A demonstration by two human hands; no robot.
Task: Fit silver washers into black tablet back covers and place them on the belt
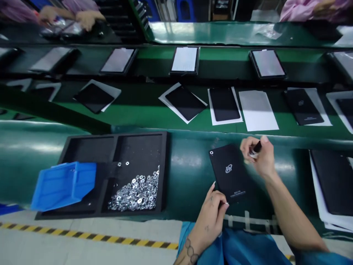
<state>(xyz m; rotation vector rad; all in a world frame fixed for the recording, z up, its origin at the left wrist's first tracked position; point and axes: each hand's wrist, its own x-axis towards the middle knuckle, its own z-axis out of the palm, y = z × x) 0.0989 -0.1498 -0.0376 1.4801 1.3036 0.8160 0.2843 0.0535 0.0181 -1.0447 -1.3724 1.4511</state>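
Note:
A black tablet back cover (231,169) with a white logo lies face down on the green bench before me. A small metal ring (211,152) sits at its upper left corner. My left hand (211,211) is at the cover's lower left edge, thumb and fingers closed together, with a tiny shiny spot at the tips that I cannot make out. My right hand (261,158) is raised at the cover's upper right, its fingers closed round a small black-and-white object (256,148) whose kind is partly hidden. Left of the cover, a black tray (164,173) holds many small metal rings (138,193).
A blue bin (59,187) rests tilted on the tray's left part. More black covers (224,104) on white sheets lie along the green belt (140,117). Tablets (185,59) stand farther back. Another stack (331,184) is at right. Co-workers' hands (88,19) show beyond.

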